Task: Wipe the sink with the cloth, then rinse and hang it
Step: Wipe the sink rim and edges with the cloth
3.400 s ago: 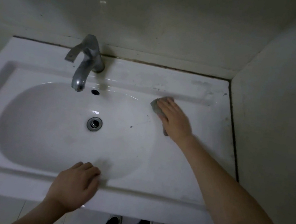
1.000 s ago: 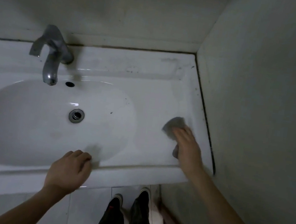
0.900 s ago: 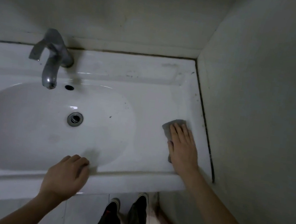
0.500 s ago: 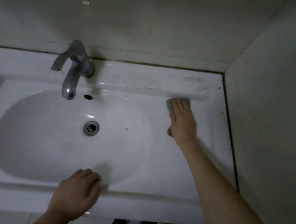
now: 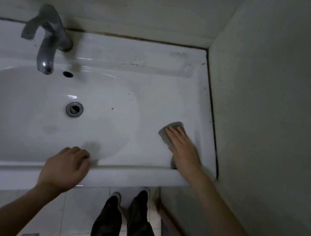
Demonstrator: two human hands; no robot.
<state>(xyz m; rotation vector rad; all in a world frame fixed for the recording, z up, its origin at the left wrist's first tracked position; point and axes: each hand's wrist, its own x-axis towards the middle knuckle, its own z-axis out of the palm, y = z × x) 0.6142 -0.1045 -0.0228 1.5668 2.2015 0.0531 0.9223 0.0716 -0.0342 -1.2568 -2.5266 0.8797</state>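
Cloth (image 5: 169, 132) on sink (image 5: 162, 103) ledge, right of basin; tap (image 5: 46, 44) behind.

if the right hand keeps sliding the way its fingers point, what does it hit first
Probably nothing soon: the right hand, flat on the cloth, points up the sink's flat right ledge. That stretch looks bare, so the raised back rim would come first, then the back wall, though depth is unclear.

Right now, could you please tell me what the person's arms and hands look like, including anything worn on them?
Both arms are bare from hand to the frame's edge: no sleeves, gloves, watch, rings or bands show on the left hand or the right hand. Nails look short and unpainted, though the dim light limits detail. Lower down, dark trousers and dark shoes with pale soles are visible.
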